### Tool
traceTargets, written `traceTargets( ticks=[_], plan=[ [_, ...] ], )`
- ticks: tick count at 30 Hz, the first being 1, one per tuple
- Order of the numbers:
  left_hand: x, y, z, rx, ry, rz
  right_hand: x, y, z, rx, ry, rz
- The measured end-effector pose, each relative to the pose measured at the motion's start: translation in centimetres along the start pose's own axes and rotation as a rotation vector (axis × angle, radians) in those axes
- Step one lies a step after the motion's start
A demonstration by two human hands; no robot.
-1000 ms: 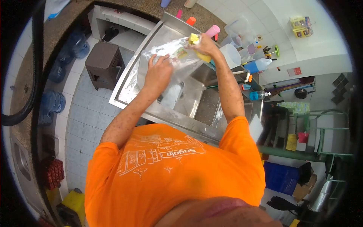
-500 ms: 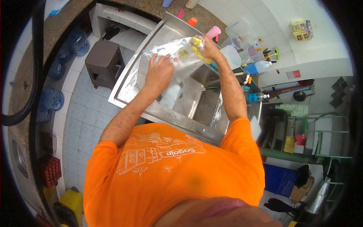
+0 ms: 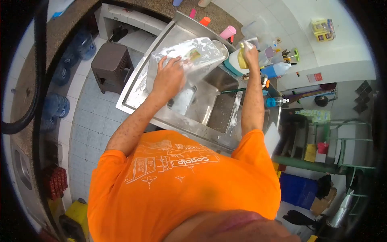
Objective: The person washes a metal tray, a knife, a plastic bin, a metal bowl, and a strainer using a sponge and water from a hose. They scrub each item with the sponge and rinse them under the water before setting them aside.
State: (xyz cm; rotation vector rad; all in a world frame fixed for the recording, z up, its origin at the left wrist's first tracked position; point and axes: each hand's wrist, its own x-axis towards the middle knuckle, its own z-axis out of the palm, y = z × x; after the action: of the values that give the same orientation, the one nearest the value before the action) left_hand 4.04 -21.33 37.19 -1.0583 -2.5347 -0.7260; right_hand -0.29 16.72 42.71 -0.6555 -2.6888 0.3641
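Observation:
A clear plastic container [image 3: 205, 50] with soap suds and a small label lies tilted on the steel drainboard, above the sink basin [image 3: 221, 109]. My left hand [image 3: 170, 79] presses on its near side, fingers bent over the sudsy surface. My right hand [image 3: 250, 54] grips a yellow cloth [image 3: 242, 59], foam showing on it, over a white and teal tub [image 3: 235, 63] to the right of the container. The cloth does not touch the clear container.
Cups, among them a pink cup [image 3: 228, 32] and an orange cup [image 3: 205, 21], line the stone counter. A blue spray bottle [image 3: 276, 70] and a soap bottle [image 3: 274, 102] stand right of the sink. A brown stool [image 3: 111, 64] is at the left.
My right hand has moved right with the yellow cloth, off the clear container and over the tub. My left hand stays at the container.

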Motion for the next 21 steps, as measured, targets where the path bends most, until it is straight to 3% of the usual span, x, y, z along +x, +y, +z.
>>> traceTargets(
  ticks=[2,3,5,6,7,11,14,15,17,18,20,21],
  plan=[
    [0.0,0.0,-0.1,-0.018,0.019,0.016,0.0,-0.9,0.6,0.425,-0.172,-0.327],
    [0.0,0.0,-0.2,-0.037,0.050,0.027,-0.7,-1.8,0.9,0.429,-0.172,-0.319],
    [0.1,0.2,-0.4,-0.045,0.037,0.008,-4.2,-8.1,0.4,0.561,0.113,-0.314],
    [0.1,0.3,-0.4,-0.053,0.028,-0.014,-5.3,-10.1,0.6,0.707,0.104,-0.272],
    [0.1,0.0,0.1,-0.054,0.021,-0.013,-6.2,-11.6,1.2,0.538,0.194,-0.268],
    [0.2,0.3,1.2,-0.036,0.078,0.008,-11.7,-16.7,6.6,0.257,0.218,-0.438],
    [-0.1,0.2,1.1,-0.084,0.084,0.006,-13.7,-17.7,6.5,0.296,0.254,-0.590],
    [-0.4,0.1,1.1,-0.145,0.087,0.023,-11.9,-16.3,6.2,0.305,0.142,-0.567],
    [-0.3,0.1,0.8,-0.175,0.101,0.027,-8.2,-12.3,7.0,0.450,0.359,-0.470],
    [-0.5,0.4,0.9,-0.211,0.125,0.032,-6.8,-10.9,6.5,0.466,0.269,-0.363],
    [-0.6,0.4,1.3,-0.207,0.123,0.038,-5.5,-10.6,5.6,0.345,0.224,-0.426],
    [-0.4,0.3,1.4,-0.242,0.152,0.036,-5.0,-10.6,5.5,0.511,0.180,-0.362]
  ],
)
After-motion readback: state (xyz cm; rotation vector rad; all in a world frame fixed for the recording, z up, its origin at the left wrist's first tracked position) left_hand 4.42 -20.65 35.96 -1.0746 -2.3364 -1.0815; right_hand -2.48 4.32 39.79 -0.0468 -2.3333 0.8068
